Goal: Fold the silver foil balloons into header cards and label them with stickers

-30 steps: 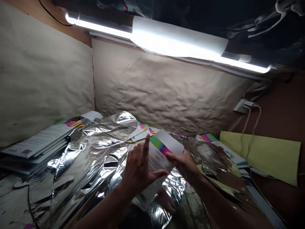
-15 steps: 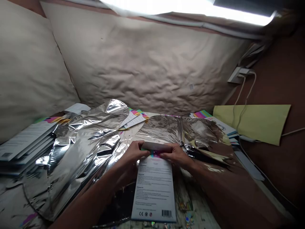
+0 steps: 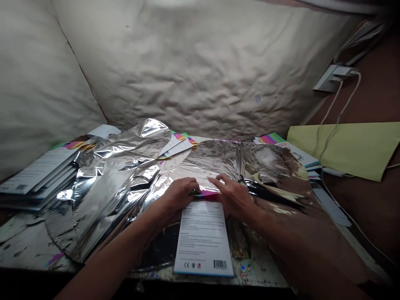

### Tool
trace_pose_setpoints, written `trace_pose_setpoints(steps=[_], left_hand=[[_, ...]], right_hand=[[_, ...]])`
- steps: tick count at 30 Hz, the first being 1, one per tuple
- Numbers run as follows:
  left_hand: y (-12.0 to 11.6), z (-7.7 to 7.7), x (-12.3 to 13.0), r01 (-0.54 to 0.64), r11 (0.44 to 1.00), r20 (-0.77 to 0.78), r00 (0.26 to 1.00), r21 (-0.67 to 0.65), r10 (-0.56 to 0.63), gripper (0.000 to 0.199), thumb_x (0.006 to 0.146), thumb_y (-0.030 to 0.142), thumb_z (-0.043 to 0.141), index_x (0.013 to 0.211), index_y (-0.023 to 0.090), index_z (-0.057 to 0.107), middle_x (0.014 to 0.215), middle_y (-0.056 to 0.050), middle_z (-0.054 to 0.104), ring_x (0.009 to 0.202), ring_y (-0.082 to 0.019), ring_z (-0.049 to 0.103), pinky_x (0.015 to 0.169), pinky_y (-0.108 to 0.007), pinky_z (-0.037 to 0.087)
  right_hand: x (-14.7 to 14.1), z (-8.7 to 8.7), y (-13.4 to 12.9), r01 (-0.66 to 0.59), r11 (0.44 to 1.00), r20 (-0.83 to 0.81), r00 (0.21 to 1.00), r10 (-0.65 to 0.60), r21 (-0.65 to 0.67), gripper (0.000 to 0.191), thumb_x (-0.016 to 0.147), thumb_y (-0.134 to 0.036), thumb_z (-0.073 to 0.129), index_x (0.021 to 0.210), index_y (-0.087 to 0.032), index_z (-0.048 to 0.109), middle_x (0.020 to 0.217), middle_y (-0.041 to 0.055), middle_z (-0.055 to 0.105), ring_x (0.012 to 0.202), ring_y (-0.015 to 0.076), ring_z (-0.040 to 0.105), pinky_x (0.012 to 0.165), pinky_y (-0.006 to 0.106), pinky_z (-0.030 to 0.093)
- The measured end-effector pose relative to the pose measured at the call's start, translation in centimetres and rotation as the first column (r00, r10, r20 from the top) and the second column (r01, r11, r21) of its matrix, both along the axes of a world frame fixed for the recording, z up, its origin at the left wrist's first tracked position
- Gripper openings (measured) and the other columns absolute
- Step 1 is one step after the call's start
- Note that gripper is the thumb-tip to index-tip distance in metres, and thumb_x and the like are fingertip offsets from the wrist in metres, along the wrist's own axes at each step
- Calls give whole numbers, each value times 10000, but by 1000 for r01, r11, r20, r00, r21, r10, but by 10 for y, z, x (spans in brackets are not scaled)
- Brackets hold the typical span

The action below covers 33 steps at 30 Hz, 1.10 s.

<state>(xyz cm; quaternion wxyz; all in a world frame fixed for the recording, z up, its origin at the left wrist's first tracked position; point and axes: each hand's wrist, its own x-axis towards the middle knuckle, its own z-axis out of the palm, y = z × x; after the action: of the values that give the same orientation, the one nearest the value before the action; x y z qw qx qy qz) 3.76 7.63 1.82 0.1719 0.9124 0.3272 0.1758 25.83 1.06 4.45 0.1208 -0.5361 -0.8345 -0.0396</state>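
Observation:
A flat, printed cardboard box (image 3: 203, 241) lies lengthwise in front of me near the table's front edge, its white text side up, with a barcode at the near end. At its far end a pink and green flap (image 3: 208, 194) is folded down. My left hand (image 3: 183, 192) is closed at the flap's left corner, its fingers curled over the edge. Beside the right corner is my right hand (image 3: 233, 193), its thumb and fingers apart and pointing inward above the flap. The undersides of both hands are hidden.
Crinkled silver film (image 3: 115, 175) covers much of the table (image 3: 21, 246). Stacks of similar printed boxes (image 3: 40, 166) stand at the left, with more boxes (image 3: 296, 154) at the back right. A yellow sheet (image 3: 346, 146) and a socket with cables (image 3: 337, 77) are on the right.
The raised flap has been folded down onto the box. My right hand has loosened its pinch on it and its fingers have spread. The view has tilted downward.

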Motion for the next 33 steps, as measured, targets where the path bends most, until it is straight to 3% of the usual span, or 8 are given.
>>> trace_pose_setpoints(steps=[4, 8, 15, 20, 23, 27, 30, 33], left_hand=[[-5, 8, 0, 12, 998, -64, 998, 61, -8, 222, 807, 90, 566, 886, 226, 723, 896, -7, 674, 798, -157, 608, 699, -241, 416], [-9, 20, -5, 67, 997, -69, 996, 42, -64, 179, 834, 139, 582, 904, 234, 717, 911, 2, 671, 792, -146, 605, 679, -235, 400], [-8, 20, -13, 128, 991, -52, 990, -44, -130, 197, 866, 190, 572, 949, 248, 741, 976, -13, 688, 881, -169, 623, 726, -254, 415], [-5, 16, -10, 154, 987, -66, 985, -51, -157, 236, 840, 104, 564, 893, 241, 749, 949, -27, 700, 885, -185, 604, 718, -269, 404], [-3, 13, -12, 179, 978, -39, 982, -107, -184, 279, 812, 64, 565, 901, 251, 752, 961, -23, 700, 893, -182, 602, 749, -276, 409], [-1, 7, -17, 209, 968, 7, 978, -137, -210, 284, 805, 73, 572, 934, 258, 743, 990, -20, 677, 932, -179, 587, 796, -278, 411], [-4, 6, -17, 156, 978, -17, 987, -137, -160, 195, 856, 238, 595, 1026, 244, 692, 1004, -30, 640, 957, -198, 572, 803, -293, 416], [-11, 10, -14, -12, 989, -80, 997, -145, 0, 354, 825, 380, 644, 1146, 233, 617, 1052, -46, 599, 982, -231, 559, 800, -315, 428]], right_hand=[[-11, 8, -20, -65, 984, -7, 998, 65, -164, 217, 961, -246, 524, 1147, -216, 631, 1096, 75, 645, 835, 212, 635, 666, 299, 420], [-21, -6, -29, 31, 958, -10, 999, -35, -284, 295, 934, -355, 589, 1187, -203, 608, 1130, 88, 629, 838, 237, 642, 651, 316, 433], [-20, -19, -23, 30, 963, -248, 964, -98, -266, 132, 916, -219, 608, 1034, -224, 667, 970, 32, 669, 838, 199, 633, 713, 309, 446], [-24, -19, -23, 39, 989, -146, 987, -60, -142, 140, 942, -254, 553, 953, -230, 691, 882, 40, 669, 784, 213, 599, 641, 328, 392], [-25, -18, -22, 17, 996, -132, 991, -28, -88, 123, 910, -219, 551, 863, -207, 664, 869, 65, 642, 862, 244, 552, 713, 355, 394], [-22, -19, -12, -10, 952, -304, 949, -88, -306, 93, 853, -160, 563, 798, -201, 626, 847, 39, 612, 821, 204, 550, 720, 325, 413], [-17, -22, -5, -2, 900, -365, 914, -175, -435, 67, 868, -220, 580, 822, -208, 628, 843, 18, 622, 786, 184, 569, 674, 300, 413], [-13, -27, -2, 50, 937, -358, 916, -182, -347, 86, 847, -274, 654, 880, -205, 618, 899, 29, 634, 868, 210, 565, 732, 320, 422]])
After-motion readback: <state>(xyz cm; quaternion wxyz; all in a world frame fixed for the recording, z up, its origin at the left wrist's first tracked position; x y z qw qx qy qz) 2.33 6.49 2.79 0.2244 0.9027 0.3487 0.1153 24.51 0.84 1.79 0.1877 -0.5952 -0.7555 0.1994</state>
